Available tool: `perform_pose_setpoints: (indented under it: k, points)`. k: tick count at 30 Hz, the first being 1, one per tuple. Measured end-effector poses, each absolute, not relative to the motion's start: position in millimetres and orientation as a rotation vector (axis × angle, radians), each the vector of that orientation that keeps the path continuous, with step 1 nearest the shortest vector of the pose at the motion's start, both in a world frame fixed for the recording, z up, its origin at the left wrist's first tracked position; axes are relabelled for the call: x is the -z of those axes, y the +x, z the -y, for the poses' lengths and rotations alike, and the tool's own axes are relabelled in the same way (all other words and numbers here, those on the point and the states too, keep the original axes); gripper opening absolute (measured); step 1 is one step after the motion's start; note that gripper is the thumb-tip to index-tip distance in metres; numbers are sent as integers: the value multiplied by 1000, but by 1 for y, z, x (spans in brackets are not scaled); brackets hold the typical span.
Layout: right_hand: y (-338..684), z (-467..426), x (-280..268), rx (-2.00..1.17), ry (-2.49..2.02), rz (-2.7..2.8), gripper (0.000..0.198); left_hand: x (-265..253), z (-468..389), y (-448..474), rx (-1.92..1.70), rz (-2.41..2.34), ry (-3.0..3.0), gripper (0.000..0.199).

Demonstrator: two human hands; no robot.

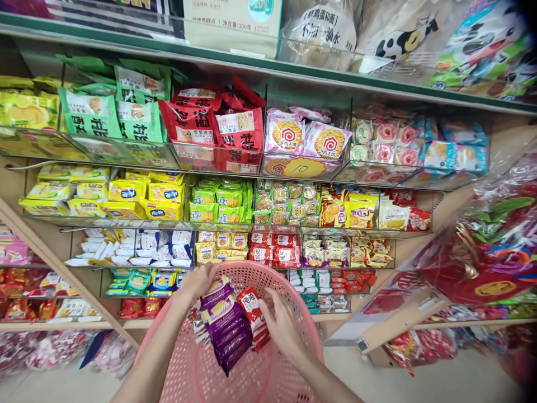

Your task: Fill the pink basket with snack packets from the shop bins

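A pink perforated plastic basket (293,280) is in front of me, below the snack shelves. Inside it stands a row of purple soda biscuit packets (229,327), with red snack packets (250,308) against their right side. Some white-and-dark packets (201,327) show partly at the left of the purple ones. My left hand (196,284) is at the basket's far left rim, its fingers curled over the edge. Beside the red packets, my right hand (280,322) reaches into the basket, thumb and fingers apart, the thumb touching or very near them.
Tiered shelves with clear front lips (226,226) hold many wrapped snacks, such as green packets (220,201) and yellow packets (145,196). A glass shelf (251,59) with larger bags crosses the top. Plastic-wrapped goods (495,263) jut out at right, near a wooden post (390,322).
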State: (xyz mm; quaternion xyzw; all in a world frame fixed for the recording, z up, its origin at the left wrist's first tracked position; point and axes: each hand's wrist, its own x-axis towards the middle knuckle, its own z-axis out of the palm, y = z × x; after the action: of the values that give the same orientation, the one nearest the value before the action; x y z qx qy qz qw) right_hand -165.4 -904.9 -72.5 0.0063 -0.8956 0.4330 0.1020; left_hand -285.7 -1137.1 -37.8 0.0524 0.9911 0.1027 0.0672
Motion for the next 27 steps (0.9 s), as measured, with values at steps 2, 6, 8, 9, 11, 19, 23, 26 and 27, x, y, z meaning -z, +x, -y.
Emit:
perform_pose_setpoints:
  k: [2,6,8,9,11,19,23,26,27]
  points:
    - [-166,901,73,-1339,-56,2608,41,38,1136,-286,-316,-2986,171,51]
    - [-169,891,77,-1440,-117,2528,39,42,1134,-288,-325,-2988,174,50]
    - [-171,887,80,-1469,-136,2492,38,45,1134,-289,-332,-2993,171,50]
    - [-173,885,82,-1479,-152,2482,37,46,1134,-289,-336,-2996,174,49]
    - [-175,884,86,-1490,-175,2472,37,48,1134,-290,-346,-3001,186,49]
    - [-182,885,92,-1454,-104,2424,32,49,1138,-291,-392,-3008,201,49]
    - [-189,884,101,-1409,-68,2375,33,51,1140,-292,-420,-3007,231,51]
    - [-194,881,109,-1402,-10,2342,33,50,1140,-292,-411,-2998,218,50]
    - [-196,880,110,-1398,9,2338,32,49,1139,-292,-406,-2995,211,49]
